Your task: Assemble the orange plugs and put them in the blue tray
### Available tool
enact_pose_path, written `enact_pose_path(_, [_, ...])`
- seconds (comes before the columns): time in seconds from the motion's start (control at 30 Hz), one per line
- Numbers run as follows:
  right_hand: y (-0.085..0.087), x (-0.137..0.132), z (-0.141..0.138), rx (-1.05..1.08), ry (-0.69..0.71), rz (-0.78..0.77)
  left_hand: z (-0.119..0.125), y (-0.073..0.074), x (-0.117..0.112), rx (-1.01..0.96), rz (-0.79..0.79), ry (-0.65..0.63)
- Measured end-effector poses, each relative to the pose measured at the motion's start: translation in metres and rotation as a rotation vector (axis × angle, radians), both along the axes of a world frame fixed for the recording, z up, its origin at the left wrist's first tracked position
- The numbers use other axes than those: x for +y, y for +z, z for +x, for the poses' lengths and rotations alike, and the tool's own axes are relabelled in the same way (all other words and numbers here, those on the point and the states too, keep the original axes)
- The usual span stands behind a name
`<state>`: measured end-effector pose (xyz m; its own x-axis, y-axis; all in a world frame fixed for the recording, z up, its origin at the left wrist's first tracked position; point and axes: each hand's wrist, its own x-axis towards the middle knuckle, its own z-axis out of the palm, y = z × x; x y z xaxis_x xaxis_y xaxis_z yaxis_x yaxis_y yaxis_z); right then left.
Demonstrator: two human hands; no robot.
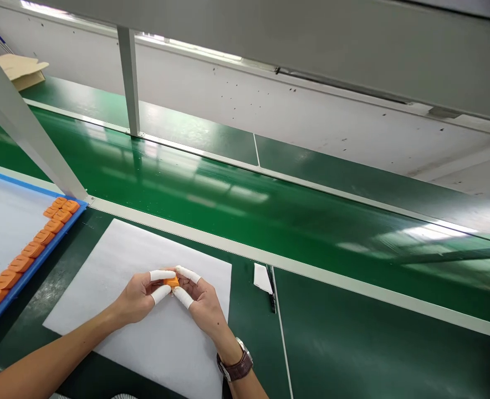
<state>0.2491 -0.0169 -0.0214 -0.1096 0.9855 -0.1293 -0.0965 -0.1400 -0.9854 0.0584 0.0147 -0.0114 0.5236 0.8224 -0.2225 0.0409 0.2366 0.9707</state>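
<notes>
A small orange block (171, 282) is pinched between both hands above a white foam sheet (145, 338). My left hand (141, 293) grips its left side with thumb and forefinger. From the other side, my right hand (201, 299) closes thumb and forefinger on it. White finger cots cover those fingertips. The block's underside and part of its sides are hidden by the fingers. At the left, several similar orange blocks (32, 249) stand in a row along the edge of a blue-rimmed tray (68, 221).
A white scrap (263, 278) and a small black object (272, 303) lie right of the sheet. Beyond the table's pale edge strip runs a green conveyor belt (212, 199). A grey post (129, 83) and a slanted beam (32, 122) rise there. Cardboard (23, 69) sits far left.
</notes>
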Motion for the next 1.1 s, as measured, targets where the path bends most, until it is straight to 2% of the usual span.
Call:
enact_pose_path(0.2, [0.005,0.003,0.006,0.074,0.098,0.031,0.003,0.000,0.001,0.011,-0.019,0.034])
enact_pose_path(0.43, [-0.002,0.001,-0.005,0.014,-0.046,0.028,0.002,-0.002,0.003,0.020,-0.032,0.039])
enact_pose_path(0.53, [-0.006,0.000,-0.005,-0.003,-0.050,0.061,0.002,-0.004,0.005,-0.020,-0.065,0.084])
enact_pose_path(0.67, [-0.006,-0.001,0.005,-0.219,-0.122,0.205,0.000,-0.002,0.008,-0.069,-0.127,0.130])
enact_pose_path(0.8, [-0.008,0.000,0.017,-0.460,-0.146,0.346,-0.003,0.005,0.012,-0.092,-0.178,0.112])
enact_pose_path(0.97, [-0.013,0.002,0.022,-0.533,-0.107,0.397,-0.002,0.005,0.010,-0.106,-0.125,0.043])
enact_pose_path(1.1, [-0.016,0.004,0.021,-0.551,-0.099,0.450,0.003,-0.004,0.005,-0.073,-0.019,0.102])
